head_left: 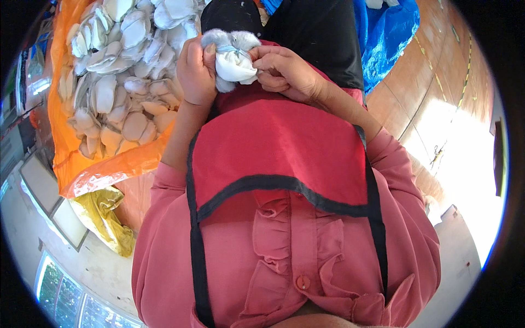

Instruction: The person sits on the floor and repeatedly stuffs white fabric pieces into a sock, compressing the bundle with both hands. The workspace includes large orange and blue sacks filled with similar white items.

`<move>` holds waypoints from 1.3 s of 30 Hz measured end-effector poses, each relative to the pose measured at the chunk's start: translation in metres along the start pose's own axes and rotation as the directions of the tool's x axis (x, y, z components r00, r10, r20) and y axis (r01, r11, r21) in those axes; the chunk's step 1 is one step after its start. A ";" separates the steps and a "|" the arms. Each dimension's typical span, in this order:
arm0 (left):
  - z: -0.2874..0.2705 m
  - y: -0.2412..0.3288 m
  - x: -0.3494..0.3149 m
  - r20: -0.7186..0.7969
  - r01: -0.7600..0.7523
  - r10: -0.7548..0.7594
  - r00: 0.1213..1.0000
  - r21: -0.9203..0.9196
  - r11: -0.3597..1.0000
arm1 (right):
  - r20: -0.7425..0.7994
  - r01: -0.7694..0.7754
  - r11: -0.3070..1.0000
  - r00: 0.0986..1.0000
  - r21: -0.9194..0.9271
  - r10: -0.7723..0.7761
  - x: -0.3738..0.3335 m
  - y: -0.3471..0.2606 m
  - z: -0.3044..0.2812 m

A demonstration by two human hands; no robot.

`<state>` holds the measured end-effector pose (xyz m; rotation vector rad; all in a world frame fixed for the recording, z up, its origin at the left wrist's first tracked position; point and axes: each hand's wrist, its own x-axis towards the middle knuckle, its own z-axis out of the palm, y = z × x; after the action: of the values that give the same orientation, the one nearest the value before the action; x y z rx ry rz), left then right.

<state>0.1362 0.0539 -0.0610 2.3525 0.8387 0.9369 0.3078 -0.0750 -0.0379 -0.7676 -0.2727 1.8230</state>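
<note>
Between my two hands, above my lap, is a small plush piece [236, 65] with a white bulging front and fluffy grey parts at its top and bottom. A light blue strip crosses the white part near the top. My left hand [197, 71] grips its left side, thumb pressed on the grey fluff. On the other side my right hand [284, 71] is closed, with thumb and fingers pinching the edge of the white part. Whether a small tool or thread sits in the right fingers cannot be made out.
To my left, an orange plastic sheet [117, 174] bears a large heap of white and grey plush pieces [134, 76]. A yellow bag [109, 218] lies below it. A blue plastic sheet [391, 38] is at the far right, by the tiled floor [418, 82]. My red apron [279, 147] covers my front.
</note>
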 end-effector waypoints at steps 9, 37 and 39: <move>0.006 0.008 0.019 0.001 0.267 -0.280 0.960 -0.306 0.914 | 0.044 -0.010 1.000 0.999 0.022 0.009 0.014 0.001 -0.022; -0.019 0.042 0.037 0.619 0.568 -0.532 0.578 -0.773 -0.283 | -0.011 0.312 0.453 0.814 -0.835 -0.581 0.036 -0.017 -0.021; -0.034 0.039 0.038 0.666 0.739 -0.485 0.567 -0.671 -0.057 | -0.143 0.326 0.691 0.837 -0.645 -0.529 0.035 -0.019 -0.022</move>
<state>0.1474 0.0592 0.0022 0.7350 0.7905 0.4313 0.3284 -0.0396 -0.0575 -1.3029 -0.7788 1.1149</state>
